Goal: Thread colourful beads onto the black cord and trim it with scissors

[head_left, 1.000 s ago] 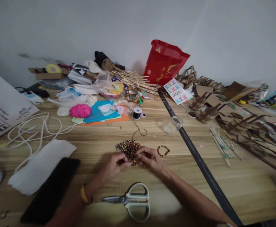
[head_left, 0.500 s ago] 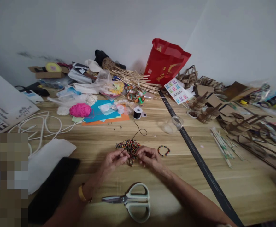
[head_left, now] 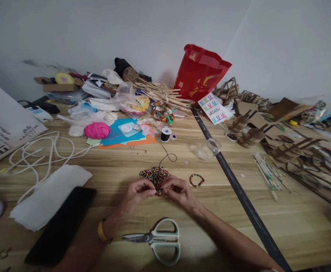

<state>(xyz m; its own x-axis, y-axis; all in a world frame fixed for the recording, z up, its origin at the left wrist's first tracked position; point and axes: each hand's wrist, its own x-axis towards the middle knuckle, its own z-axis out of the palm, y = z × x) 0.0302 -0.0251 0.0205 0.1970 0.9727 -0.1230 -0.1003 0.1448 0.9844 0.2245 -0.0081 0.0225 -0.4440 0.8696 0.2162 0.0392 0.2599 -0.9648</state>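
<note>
Over the near edge of a heap of small multicoloured beads (head_left: 154, 173), both my hands are pinched, fingertips almost meeting. My left hand (head_left: 139, 190) grips a thin black cord (head_left: 168, 154) that runs from a black spool (head_left: 165, 135) toward the beads; its end between the fingers is hardly visible. My right hand (head_left: 178, 190) is closed at thumb and forefinger on something too small to make out. To its right lies a beaded bracelet (head_left: 196, 180). Scissors with pale handles (head_left: 159, 238) rest slightly open on the wood in front of my wrists.
A black phone-like slab (head_left: 61, 226) and a white sheet (head_left: 52, 196) lie left. Beyond stand pink yarn (head_left: 97, 130), coloured paper (head_left: 120, 132) and a red bag (head_left: 201, 73). A clear cup (head_left: 209, 149) lies on its side near a dark strip (head_left: 239, 192). Woven pieces (head_left: 252, 138) crowd the right.
My left hand has moved slightly right, bringing the fingertips closer together. The cord that showed across the left fingers is now mostly hidden. Scissors and bracelet stay put.
</note>
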